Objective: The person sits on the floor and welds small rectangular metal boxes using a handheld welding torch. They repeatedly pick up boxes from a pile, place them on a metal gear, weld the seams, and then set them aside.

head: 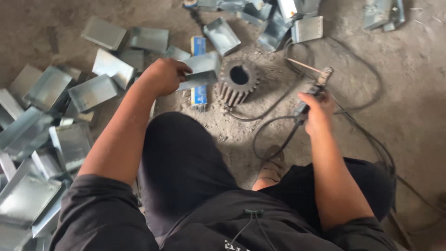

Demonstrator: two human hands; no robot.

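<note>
Head camera looks down on a dark toothed steel gear (238, 82) lying on the dirt floor (409, 93). Left hand (162, 75) clamps a folded grey sheet-metal box (202, 69) just left of the gear. Right hand (318, 109) grips a cabled welding electrode holder (315, 90) to the gear's right.

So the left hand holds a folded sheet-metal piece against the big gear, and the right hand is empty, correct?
Not quite. The right hand is not empty: it grips a welding rod holder with a cable trailing from it. The rest stands: the left hand holds the folded sheet-metal piece against the big gear. The head view shows it.
</note>
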